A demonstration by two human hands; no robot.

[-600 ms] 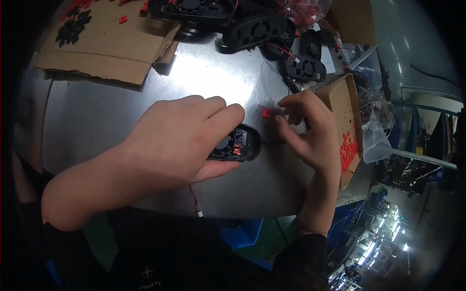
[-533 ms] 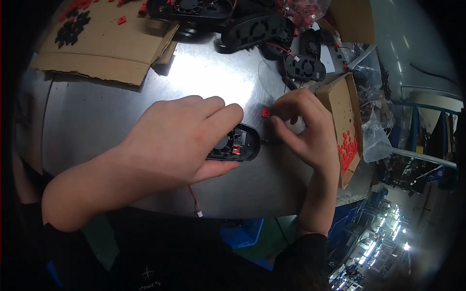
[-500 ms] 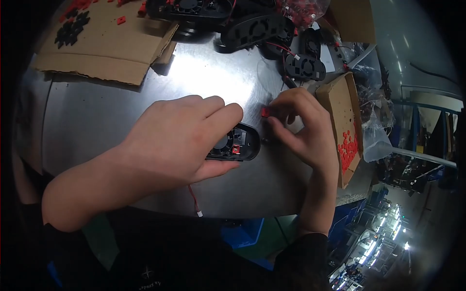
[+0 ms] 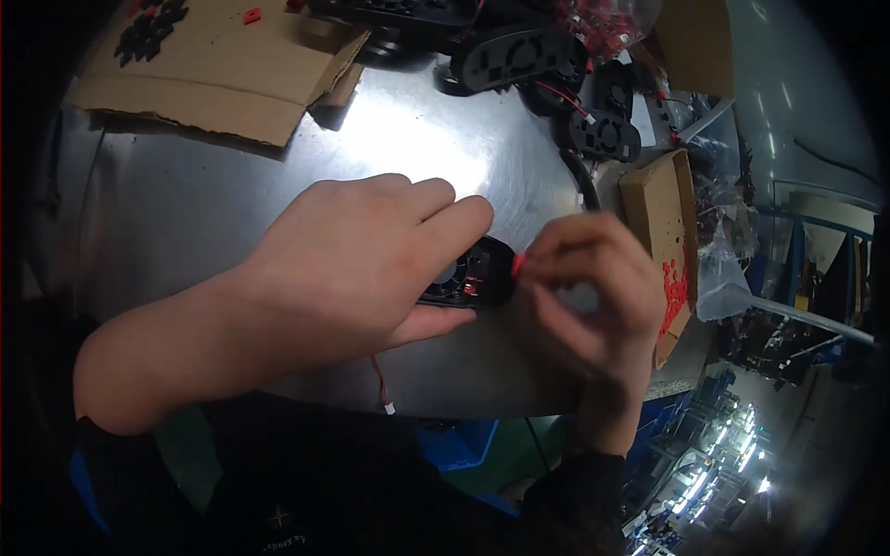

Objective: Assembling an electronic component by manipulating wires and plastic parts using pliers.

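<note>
My left hand [image 4: 371, 250] is wrapped over a black oval fan housing [image 4: 502, 264], covering much of it. Part of a round fan [image 4: 452, 275] and a small red piece [image 4: 472, 285] show inside the housing's uncovered end. From under that hand hangs a thin red-and-black wire with a white connector [image 4: 388, 408]. My right hand [image 4: 603, 287], smeared by motion, pinches another small red piece [image 4: 518, 265] at the right end of the housing. Whether this piece touches the rim, I cannot tell.
Several black fan housings [image 4: 519, 57] are heaped at the back. An open cardboard box [image 4: 640, 199] with many red pieces [image 4: 675, 292] stands at the right. Cardboard [image 4: 213, 83] bearing black pieces [image 4: 148, 37] lies far left. Clear plastic bags [image 4: 723, 250] sit beyond the box.
My right hand has brought the red piece down to the end of the housing. The left hand keeps its hold. The whole view has shifted slightly.
</note>
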